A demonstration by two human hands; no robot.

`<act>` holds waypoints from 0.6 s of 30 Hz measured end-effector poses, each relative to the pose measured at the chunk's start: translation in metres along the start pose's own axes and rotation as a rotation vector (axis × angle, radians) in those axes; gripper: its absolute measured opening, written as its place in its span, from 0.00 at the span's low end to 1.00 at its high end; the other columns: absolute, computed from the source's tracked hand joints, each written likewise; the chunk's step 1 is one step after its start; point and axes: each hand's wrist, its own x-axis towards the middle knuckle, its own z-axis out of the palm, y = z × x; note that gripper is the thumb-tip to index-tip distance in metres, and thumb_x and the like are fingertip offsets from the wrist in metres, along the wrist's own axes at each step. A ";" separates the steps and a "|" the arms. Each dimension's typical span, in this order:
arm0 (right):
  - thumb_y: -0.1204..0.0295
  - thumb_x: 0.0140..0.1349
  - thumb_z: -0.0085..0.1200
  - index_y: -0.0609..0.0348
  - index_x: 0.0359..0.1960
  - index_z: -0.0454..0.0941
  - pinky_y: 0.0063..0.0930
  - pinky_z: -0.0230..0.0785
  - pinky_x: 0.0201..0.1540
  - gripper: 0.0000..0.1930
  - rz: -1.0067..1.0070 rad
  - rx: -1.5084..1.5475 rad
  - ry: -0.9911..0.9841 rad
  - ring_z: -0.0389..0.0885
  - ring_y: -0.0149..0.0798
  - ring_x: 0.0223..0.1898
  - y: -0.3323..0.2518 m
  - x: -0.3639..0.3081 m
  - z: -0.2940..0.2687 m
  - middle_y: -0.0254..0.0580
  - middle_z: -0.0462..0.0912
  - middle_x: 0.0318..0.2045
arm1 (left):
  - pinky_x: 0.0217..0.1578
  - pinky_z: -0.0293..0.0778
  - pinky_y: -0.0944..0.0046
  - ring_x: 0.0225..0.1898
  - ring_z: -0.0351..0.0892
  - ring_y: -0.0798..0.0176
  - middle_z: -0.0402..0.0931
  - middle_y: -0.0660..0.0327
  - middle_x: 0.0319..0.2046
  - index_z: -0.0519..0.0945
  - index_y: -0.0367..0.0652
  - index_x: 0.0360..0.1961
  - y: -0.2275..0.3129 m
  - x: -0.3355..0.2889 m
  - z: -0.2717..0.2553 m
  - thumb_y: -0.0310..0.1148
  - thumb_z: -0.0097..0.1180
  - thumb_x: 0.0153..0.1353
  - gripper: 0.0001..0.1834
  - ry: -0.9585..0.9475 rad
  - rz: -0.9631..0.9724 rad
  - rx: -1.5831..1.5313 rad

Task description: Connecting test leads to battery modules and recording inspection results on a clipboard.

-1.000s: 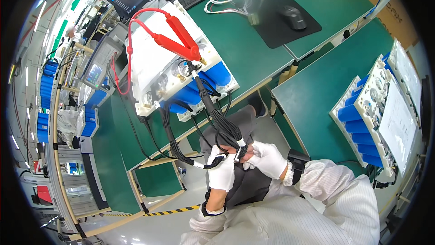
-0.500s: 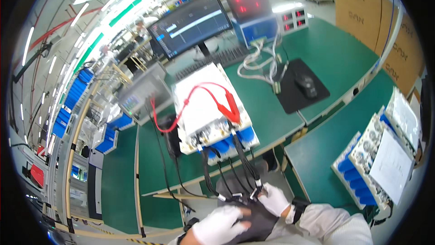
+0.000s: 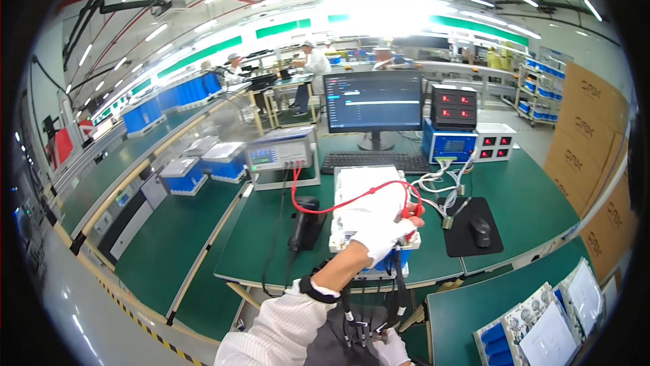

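Observation:
My left hand point(image 3: 386, 237), in a white glove with bare fingertips, reaches over the battery pack and is closed around a red clip point(image 3: 410, 233) at its right front corner. A red test lead point(image 3: 338, 205) loops from that clip back to the bench instrument point(image 3: 279, 154). The pack has blue cells point(image 3: 405, 257) beneath a white sheet point(image 3: 365, 193). Black cables point(image 3: 399, 285) with white-tagged ends hang from its front edge. Low in the view, my right hand point(image 3: 391, 349) has its fingers closed at these cable ends; which part it grips is hidden.
Behind the pack stand a monitor point(image 3: 374, 102), a keyboard point(image 3: 376, 162) and a blue meter box point(image 3: 448, 146). A black handheld scanner point(image 3: 302, 224) lies left, a mouse point(image 3: 480, 232) right. More packs point(image 3: 497, 346) sit at lower right. Two people work far behind.
My left hand has moved from the cable ends up to the red clip lying on the pack and grasped it. The view has tilted up and levelled. My right hand stays by the cable ends.

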 end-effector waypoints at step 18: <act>0.67 0.54 0.54 0.62 0.46 0.74 0.35 0.69 0.50 0.18 0.193 -0.205 -0.058 0.76 0.52 0.48 -0.042 -0.002 -0.022 0.54 0.76 0.46 | 0.30 0.61 0.74 0.28 0.65 0.75 0.68 0.69 0.27 0.74 0.39 0.39 0.046 -0.132 -0.089 0.34 0.47 0.65 0.10 0.863 0.709 0.366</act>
